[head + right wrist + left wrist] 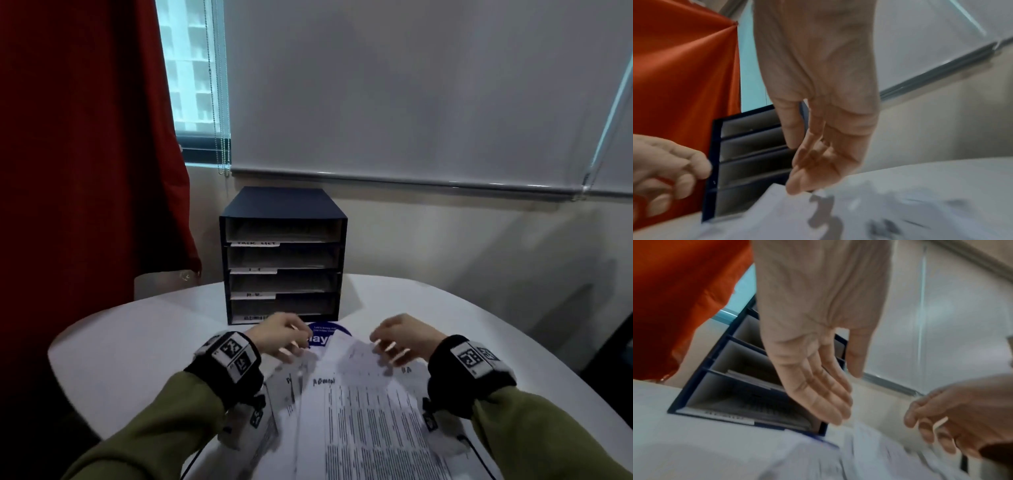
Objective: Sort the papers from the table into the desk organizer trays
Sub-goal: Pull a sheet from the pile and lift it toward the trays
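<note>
A dark blue desk organizer (282, 255) with several stacked trays stands at the far side of the white table (144, 342); each tray has a white label strip and some hold sheets. Fanned printed papers (359, 411) lie in front of me, the top sheet with a handwritten word near its head. My left hand (291, 342) hovers over the papers' far left corner, fingers straight and holding nothing (824, 394). My right hand (387, 342) hangs over the far right corner, fingers relaxed downward (809, 170), tips at or just above the top sheet's edge (777, 191).
A round blue sticker (325, 334) shows on the table between the organizer and the papers, partly covered. A red curtain (85, 137) hangs at the left, a window blind (411, 85) behind. The table's curved edge runs close at left and right.
</note>
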`<state>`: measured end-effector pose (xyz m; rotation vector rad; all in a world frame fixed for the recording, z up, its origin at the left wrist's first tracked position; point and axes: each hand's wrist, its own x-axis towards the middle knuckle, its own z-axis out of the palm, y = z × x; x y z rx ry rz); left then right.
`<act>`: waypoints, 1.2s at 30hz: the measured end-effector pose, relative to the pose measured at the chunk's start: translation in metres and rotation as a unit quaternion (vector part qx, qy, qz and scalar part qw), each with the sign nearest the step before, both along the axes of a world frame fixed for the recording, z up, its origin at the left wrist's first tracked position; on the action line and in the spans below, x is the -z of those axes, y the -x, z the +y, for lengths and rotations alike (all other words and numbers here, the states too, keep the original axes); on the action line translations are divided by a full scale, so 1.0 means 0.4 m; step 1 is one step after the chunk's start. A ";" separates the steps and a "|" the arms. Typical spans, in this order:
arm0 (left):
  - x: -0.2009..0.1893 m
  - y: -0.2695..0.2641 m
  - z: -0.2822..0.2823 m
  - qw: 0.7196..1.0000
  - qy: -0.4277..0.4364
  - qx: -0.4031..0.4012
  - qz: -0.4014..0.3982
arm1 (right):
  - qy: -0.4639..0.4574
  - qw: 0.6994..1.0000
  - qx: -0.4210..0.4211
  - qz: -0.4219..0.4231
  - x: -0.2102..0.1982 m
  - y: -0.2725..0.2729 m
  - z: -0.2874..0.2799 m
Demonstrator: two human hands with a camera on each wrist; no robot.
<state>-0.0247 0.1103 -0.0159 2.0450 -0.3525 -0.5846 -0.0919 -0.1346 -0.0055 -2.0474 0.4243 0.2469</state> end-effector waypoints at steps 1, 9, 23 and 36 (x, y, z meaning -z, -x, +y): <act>0.027 0.020 -0.015 0.997 -0.060 0.037 -0.010 | 0.050 0.998 -0.003 0.030 0.017 0.031 -0.020; 0.113 0.085 -0.066 0.975 -0.186 -0.018 -0.123 | 0.155 0.981 0.052 0.107 0.091 0.201 -0.086; 0.068 0.135 -0.037 0.975 -0.138 0.066 -0.160 | 0.073 0.993 0.086 0.033 0.114 0.223 -0.089; 0.108 0.100 -0.099 0.922 -0.247 0.012 -0.299 | 0.061 0.994 0.088 0.021 0.138 0.217 -0.110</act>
